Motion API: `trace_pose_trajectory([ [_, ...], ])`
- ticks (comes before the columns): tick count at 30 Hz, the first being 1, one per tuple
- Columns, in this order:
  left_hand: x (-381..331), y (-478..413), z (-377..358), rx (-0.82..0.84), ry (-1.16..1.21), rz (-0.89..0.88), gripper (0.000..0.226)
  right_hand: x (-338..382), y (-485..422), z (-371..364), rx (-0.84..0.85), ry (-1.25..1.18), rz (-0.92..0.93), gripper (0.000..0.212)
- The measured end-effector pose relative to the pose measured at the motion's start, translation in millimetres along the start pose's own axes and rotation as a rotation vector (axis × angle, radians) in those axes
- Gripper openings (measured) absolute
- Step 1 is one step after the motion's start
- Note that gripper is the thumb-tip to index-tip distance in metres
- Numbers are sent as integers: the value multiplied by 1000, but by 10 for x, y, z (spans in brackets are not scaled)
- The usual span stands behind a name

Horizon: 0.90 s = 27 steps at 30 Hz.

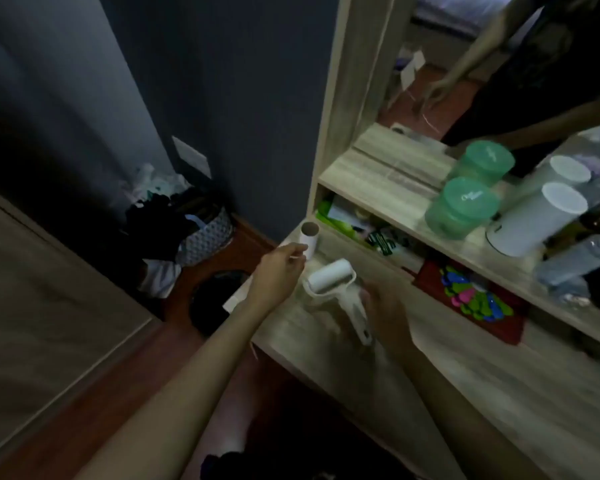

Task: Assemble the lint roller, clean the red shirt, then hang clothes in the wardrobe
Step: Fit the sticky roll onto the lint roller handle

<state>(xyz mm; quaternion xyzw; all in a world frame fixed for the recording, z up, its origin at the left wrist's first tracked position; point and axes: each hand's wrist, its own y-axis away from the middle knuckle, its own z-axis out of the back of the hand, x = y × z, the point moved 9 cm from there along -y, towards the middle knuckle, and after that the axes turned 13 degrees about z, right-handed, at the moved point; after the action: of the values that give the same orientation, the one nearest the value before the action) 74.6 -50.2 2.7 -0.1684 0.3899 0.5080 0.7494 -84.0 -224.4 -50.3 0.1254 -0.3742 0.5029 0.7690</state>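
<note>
The left hand (279, 268) pinches a refill roll (310, 239) with a cardboard core, upright at the dresser top's (430, 368) far left corner. The right hand (383, 311) closes around the handle of the lint roller (333, 285), just right of the refill. Beyond, on the shelf (371, 178), stand a green jar (461, 207) and a white canister (537, 220).

right hand (383, 308) — motion-blurred, grip unclear

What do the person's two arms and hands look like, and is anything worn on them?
Both forearms are bare as far as the picture shows: no sleeves, gloves, watch or bracelet in view. No rings are visible on the left hand. The right hand is blurred, so small details such as rings cannot be told there.
</note>
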Motion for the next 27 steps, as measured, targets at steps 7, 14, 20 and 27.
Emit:
trace_pose_trajectory([
  [7,341,-43,-629,195,-95,166,44,-103,100,-328,145,-103,-156,38],
  [14,412,-131,-736,206,-110,214,39,-99,-7,-458,178,-195,-166,17],
  [20,449,-140,-694,216,-15,248,37,-93,-48,-413,168,-328,-153,17],
  [27,344,-167,-598,295,155,241,45,-17,-121,-364,327,-392,-109,31],
])
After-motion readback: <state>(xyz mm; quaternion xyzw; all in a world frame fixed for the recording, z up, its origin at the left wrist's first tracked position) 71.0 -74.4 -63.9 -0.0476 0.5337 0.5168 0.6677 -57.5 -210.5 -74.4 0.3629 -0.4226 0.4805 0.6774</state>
